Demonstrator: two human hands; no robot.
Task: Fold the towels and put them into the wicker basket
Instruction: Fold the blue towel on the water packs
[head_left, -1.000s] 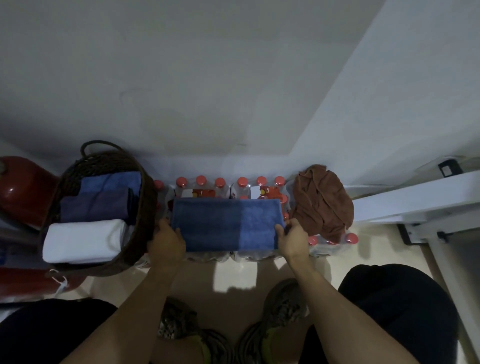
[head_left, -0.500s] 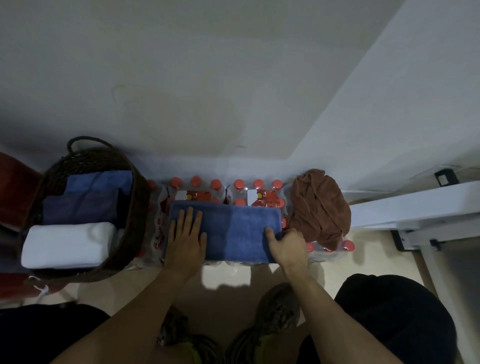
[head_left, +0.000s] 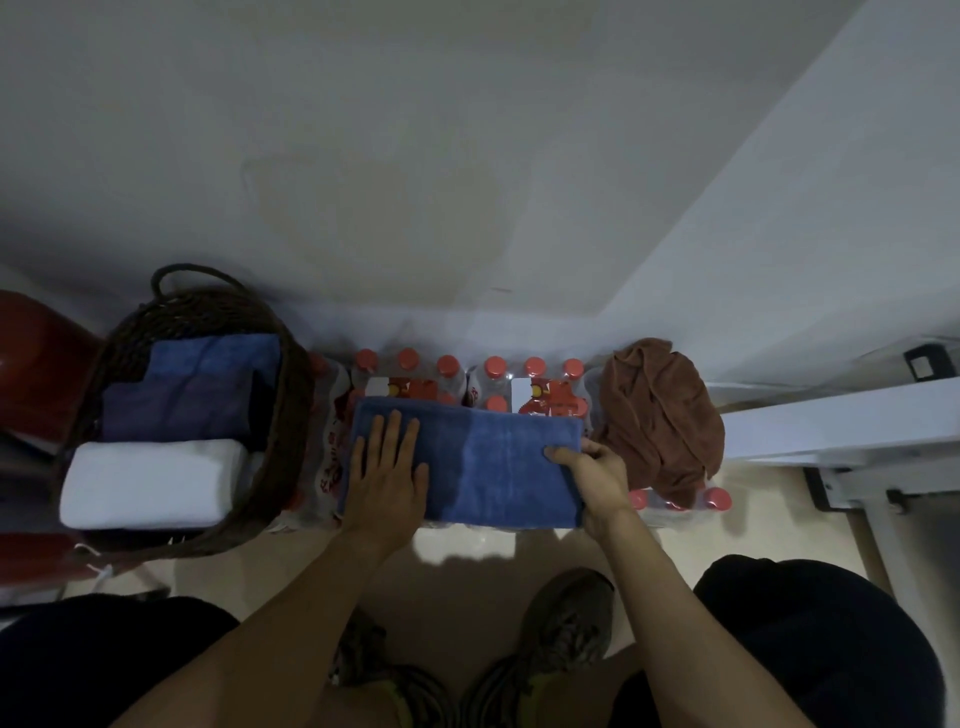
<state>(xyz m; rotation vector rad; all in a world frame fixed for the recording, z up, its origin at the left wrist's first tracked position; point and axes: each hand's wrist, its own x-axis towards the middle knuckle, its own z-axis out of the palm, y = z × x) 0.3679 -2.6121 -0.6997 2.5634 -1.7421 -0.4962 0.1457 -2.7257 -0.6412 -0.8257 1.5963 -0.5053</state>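
While the left hand (head_left: 387, 467) now lies flat on the blue towel (head_left: 498, 462), having left its edge, the right hand (head_left: 597, 475) pinches the other end, so another fold looks imminent. Shrink-wrapped bottles (head_left: 493, 374) carry it, beside the wicker basket (head_left: 291, 415), against a white wall (head_left: 467, 156).

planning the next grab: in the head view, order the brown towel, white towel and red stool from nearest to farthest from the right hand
From the right hand:
1. Brown towel, crumpled just to its right on the bottle packs.
2. White towel, folded at the near end of the wicker basket, far left.
3. Red stool, beyond the basket at the left edge.
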